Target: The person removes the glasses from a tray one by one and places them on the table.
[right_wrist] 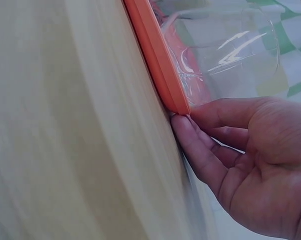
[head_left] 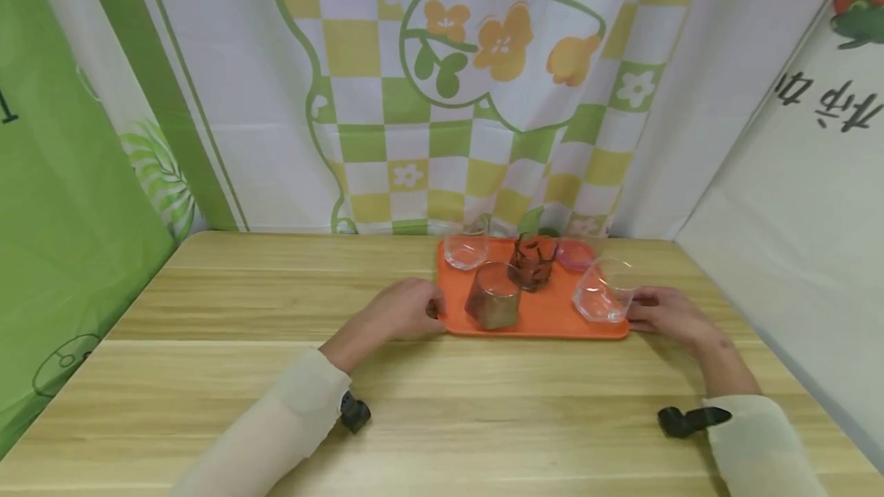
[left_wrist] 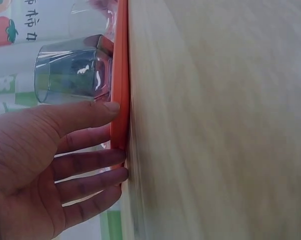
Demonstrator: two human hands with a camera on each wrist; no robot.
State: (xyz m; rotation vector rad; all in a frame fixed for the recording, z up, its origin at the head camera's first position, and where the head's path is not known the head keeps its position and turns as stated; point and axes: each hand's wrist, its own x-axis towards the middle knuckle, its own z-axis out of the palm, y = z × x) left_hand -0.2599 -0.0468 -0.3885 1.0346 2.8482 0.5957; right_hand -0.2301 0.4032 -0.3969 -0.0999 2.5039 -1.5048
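So, tray (head_left: 545, 321), btwn L hand (head_left: 410, 308), R hand (head_left: 666, 314)

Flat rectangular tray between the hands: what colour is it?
The flat rectangular tray is orange, clearest in the head view.

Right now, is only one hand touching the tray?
No, the left hand and the right hand both touch the orange tray, at opposite ends.

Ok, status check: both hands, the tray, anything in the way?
Left hand gripping orange tray at left; right hand pinching right side. Tray loaded with glasses. Clear glass close beside right hand.
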